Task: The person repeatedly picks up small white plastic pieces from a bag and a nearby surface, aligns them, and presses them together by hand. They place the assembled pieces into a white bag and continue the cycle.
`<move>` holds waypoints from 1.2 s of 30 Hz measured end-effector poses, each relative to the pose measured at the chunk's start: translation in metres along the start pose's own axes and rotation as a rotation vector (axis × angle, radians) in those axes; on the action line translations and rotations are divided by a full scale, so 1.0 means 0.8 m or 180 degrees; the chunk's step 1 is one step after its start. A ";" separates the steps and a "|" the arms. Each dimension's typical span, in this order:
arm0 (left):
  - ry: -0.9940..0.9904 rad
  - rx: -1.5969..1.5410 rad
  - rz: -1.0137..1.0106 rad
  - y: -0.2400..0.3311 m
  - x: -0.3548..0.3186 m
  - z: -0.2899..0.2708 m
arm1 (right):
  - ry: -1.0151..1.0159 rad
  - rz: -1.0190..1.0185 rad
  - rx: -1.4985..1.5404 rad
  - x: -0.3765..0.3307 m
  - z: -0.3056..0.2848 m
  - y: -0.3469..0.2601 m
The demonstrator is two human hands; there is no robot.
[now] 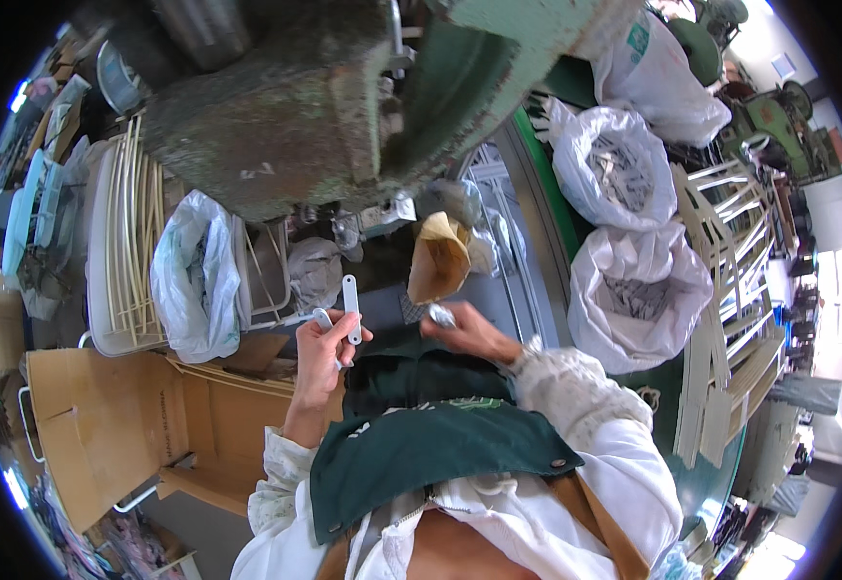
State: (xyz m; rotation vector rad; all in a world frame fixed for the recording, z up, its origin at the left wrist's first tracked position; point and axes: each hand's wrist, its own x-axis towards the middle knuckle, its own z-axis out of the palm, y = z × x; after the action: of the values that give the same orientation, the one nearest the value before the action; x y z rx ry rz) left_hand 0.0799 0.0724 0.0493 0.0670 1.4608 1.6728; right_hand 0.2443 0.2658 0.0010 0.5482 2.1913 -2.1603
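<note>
Small shiny piece (441,315) in right hand (469,333) too blurred to identify, green machine (343,106) cut off at top edge, bag contents (624,169) at upper right indistinct, far-left clutter unreadable.

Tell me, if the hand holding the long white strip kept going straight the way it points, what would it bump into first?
Probably the crumpled grey bag just beyond the left hand and its white strip, under the big green machine. Depth is hard to judge here, so the hand might pass over it.
</note>
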 end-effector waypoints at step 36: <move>-0.0131 -0.1182 0.0257 -0.008 0.067 0.021 | 0.0829 -0.0826 -0.3222 0.326 -0.047 0.013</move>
State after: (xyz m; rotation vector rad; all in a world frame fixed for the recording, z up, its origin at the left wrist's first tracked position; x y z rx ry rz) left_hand 0.0604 0.1185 0.0234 -0.0448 1.1095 1.9709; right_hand 0.0107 0.3634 -0.0733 0.4833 3.1740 -0.7781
